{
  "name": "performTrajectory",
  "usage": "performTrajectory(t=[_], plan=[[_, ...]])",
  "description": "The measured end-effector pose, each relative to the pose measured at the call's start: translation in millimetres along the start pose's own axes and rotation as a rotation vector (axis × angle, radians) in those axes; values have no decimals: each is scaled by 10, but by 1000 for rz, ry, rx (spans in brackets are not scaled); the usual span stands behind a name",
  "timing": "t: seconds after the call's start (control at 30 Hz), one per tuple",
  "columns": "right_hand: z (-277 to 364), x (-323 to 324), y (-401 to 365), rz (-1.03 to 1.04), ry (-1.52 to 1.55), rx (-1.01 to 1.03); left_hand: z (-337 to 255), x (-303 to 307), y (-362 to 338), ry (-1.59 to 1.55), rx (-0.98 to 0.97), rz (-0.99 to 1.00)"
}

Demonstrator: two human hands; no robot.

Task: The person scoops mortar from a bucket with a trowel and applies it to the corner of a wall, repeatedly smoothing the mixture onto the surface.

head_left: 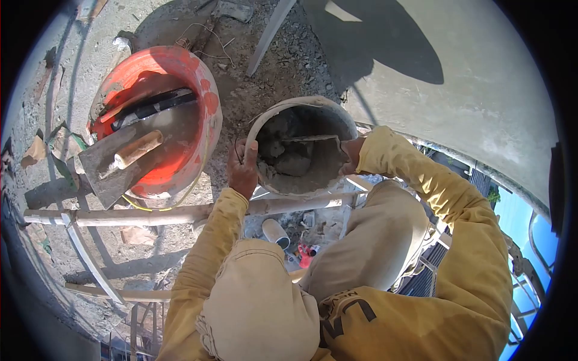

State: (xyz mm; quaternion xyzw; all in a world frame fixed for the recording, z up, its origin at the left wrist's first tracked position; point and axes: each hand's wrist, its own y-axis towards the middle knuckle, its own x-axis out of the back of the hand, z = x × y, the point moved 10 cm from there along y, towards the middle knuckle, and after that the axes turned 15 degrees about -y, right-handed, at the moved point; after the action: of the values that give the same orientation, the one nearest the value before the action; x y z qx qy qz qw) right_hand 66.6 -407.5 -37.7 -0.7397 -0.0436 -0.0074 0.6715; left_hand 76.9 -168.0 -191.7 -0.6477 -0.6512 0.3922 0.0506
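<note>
A round bucket [265, 120] holds grey lumpy mortar [293, 162] and stands tilted toward me. My left hand [242, 171] is closed on its left rim, thumb over the edge. At the right rim, my right hand [351, 156] reaches into the bucket with fingers closed, partly in shadow. A thin-edged, mortar-coated trowel [313, 139] runs left from that hand across the mortar; its handle is hidden by the fingers.
To the left, an orange tub [211, 111] with grey water holds a black-and-grey tool [153, 107]. A wooden-handled float [111, 174] rests across its rim. A pole [162, 215] crosses before my knees. A plastered wall [481, 90] rises at right; below are scaffold parts and a white container [275, 232].
</note>
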Motion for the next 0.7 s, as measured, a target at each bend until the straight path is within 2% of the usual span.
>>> performTrajectory(t=[0.07, 0.1, 0.17, 0.2, 0.3, 0.37, 0.43, 0.5, 0.53, 0.6, 0.7], plan=[[47, 142, -150, -373, -404, 124, -23, 9, 3, 52, -4, -8], [34, 46, -95, -381, -400, 125, -37, 4, 4, 100, -2, -13], [-122, -233, 184, -302, -445, -1, -110, -36, -3, 136, -42, -16], [-64, -250, 307, -364, -438, -14, -151, -41, -12, 167, -72, -27], [269, -384, 722, -328, -452, 72, -275, -88, -52, 215, -189, -24], [373, -416, 858, -353, -415, 52, -212, -65, -12, 206, -208, -36], [457, -454, 890, -351, -378, 35, -257, -59, -71, 194, -202, -55], [477, -492, 912, -265, -196, 82, -328, -122, -60, 202, -198, -14], [523, -382, 796, -262, -193, 76, -309, -123, -34, 198, -194, -8], [495, -314, 552, -87, -6, 7, -290, -125, -8, 157, -210, 18], [480, -224, 329, -41, 122, 24, -235, -105, 3, 101, -142, 0]])
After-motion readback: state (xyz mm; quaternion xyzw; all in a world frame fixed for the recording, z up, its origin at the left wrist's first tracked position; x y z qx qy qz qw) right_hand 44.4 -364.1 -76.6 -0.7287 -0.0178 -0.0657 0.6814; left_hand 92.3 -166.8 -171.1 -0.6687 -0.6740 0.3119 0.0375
